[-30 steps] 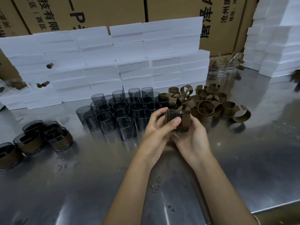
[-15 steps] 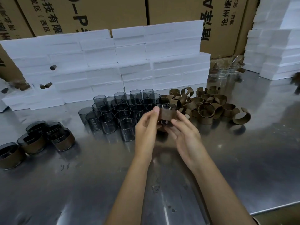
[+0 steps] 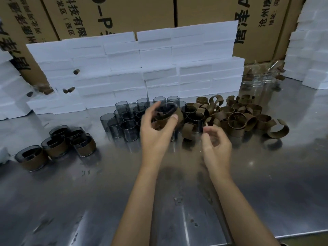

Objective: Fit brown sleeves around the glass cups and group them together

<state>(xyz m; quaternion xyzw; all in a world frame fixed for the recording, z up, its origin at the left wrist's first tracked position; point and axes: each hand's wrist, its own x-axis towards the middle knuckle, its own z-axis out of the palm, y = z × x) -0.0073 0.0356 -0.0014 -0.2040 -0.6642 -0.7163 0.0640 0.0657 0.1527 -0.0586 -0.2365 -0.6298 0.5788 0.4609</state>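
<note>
Over the steel table (image 3: pixel 266 183), the left hand (image 3: pixel 156 132) holds one sleeved cup (image 3: pixel 166 114) raised above the bare cups. Its thumb lies across the front of the brown sleeve and the fingers curl round the far side; the cup is tilted, its dark mouth turned toward the camera. The right hand (image 3: pixel 216 144) hangs just to the right of the cup, apart from it, with fingers loosely curled and holding nothing. It is blurred, so finer detail of the fingertips cannot be told.

Bare cups (image 3: pixel 124 119) of smoky glass stand upright in a tight cluster on the table behind and to the left of the raised cup. Immediately right of that cluster lies a loose heap of sleeves (image 3: pixel 236 114), brown split rings, some upright, some on their sides, one lying open at the far right edge of the heap.

Finished cups (image 3: pixel 56 144), each wearing a brown band, stand grouped at the left of the table, well apart from the bare cluster. Some touch one another; the nearest sits a little forward of the rest.

White foam blocks (image 3: pixel 142 68) are stacked in a wall along the rear of the table, with more at the left and right edges. Cardboard boxes (image 3: pixel 124 15) with printed characters stand behind the foam. Clear glasses (image 3: pixel 257 80) sit at the far right rear, near the foam.
</note>
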